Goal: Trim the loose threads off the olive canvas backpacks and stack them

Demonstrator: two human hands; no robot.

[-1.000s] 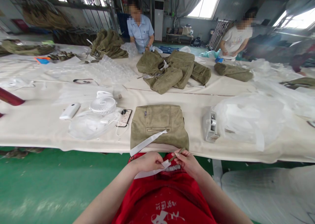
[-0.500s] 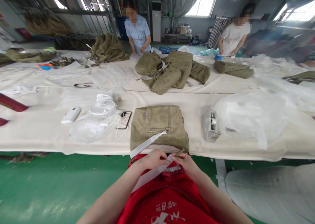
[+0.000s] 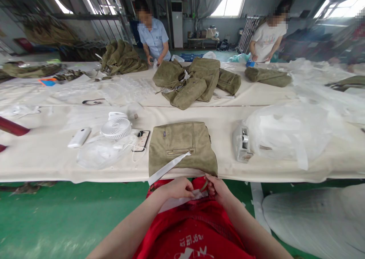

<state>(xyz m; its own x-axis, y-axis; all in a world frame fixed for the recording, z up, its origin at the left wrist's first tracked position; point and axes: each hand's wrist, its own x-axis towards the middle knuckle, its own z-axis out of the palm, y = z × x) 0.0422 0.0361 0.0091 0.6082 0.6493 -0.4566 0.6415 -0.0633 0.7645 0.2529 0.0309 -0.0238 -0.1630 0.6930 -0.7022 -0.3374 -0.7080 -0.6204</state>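
An olive-green bag (image 3: pixel 182 141) lies flat at the table's near edge, its zip pocket facing up. One white strip (image 3: pixel 168 168) hangs from the zip pull across the bag's lower left. My left hand (image 3: pixel 177 188) is closed, pinching a second white strip (image 3: pixel 174 202) just below the bag against my red clothing. My right hand (image 3: pixel 219 188) is also closed by the bag's lower right corner, with a thin olive strap (image 3: pixel 204 185) between its fingers. The strip's upper end comes close to the strap; whether they touch I cannot tell.
Left of the bag are a phone (image 3: pixel 140 141), a white fan (image 3: pixel 116 128) and a white handheld device (image 3: pixel 79 137). A tape dispenser (image 3: pixel 242 143) and clear plastic bags (image 3: pixel 285 133) are to the right. More olive bags (image 3: pixel 196 80) are piled farther back; two people stand across the table.
My right hand has shifted slightly up towards the bag's corner, drawing the strap away from my left hand. The white strip in my left hand has dropped lower and shows less.
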